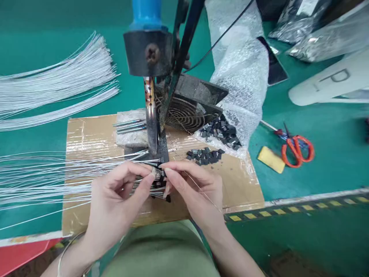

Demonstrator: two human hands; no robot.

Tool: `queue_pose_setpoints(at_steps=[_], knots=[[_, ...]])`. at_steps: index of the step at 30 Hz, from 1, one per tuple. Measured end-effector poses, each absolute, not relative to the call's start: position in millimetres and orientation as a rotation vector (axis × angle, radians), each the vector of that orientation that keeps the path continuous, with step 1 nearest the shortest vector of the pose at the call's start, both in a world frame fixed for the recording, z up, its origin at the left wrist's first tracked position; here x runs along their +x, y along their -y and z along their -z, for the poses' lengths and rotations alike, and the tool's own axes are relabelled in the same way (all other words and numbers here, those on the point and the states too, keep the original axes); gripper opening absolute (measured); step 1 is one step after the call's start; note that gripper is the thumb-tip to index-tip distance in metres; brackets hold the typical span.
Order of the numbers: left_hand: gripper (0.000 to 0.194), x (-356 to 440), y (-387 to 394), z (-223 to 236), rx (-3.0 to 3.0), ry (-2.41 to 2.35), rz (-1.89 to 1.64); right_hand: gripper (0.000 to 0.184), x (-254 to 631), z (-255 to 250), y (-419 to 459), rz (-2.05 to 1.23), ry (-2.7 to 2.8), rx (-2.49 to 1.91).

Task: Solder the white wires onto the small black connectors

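Here, at the lower middle of the frame, the left hand and the right hand meet fingertip to fingertip just below the tip of a soldering iron that hangs from a blue-topped holder. The fingers of both hands are closed in a pinch on one small dark component, which looks to be pushed onto the end of a thin white wire; the view is too small to be sure how they join. More of the same wires fan in from the left edge across a taped cardboard sheet on the green tabletop.

To do this well, I judge the pinch should stay light and close to the wire's end, so the thin strand does not buckle, and the knuckles should keep clear of the iron's tip right above them.

A pile of loose dark components lies just right of the iron, more spilling from a bubble-wrap bag behind. A small fan leans behind the iron. Orange-handled scissors and a yellow block lie at centre right.

The only writing that reads is a large letter "P" on a white object at upper right
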State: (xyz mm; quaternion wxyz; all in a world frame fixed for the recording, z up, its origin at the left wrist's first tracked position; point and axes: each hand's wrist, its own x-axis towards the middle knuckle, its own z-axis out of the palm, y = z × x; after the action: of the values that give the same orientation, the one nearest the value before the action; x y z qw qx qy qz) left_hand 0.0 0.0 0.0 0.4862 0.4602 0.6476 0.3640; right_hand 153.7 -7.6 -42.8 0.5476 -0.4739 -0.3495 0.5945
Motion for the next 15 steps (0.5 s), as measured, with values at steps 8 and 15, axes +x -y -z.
queue_pose_setpoints(at_steps=[8,15], knots=[[0.009,0.4,-2.4,1.0,1.054,-1.471,-0.925,0.016,153.2,37.7,5.1,-1.434,0.814,-1.125],[0.011,2.3,-2.5,2.6,1.053,-1.45,-0.964,0.019,154.8,36.7,6.9,-1.446,0.826,-1.116]])
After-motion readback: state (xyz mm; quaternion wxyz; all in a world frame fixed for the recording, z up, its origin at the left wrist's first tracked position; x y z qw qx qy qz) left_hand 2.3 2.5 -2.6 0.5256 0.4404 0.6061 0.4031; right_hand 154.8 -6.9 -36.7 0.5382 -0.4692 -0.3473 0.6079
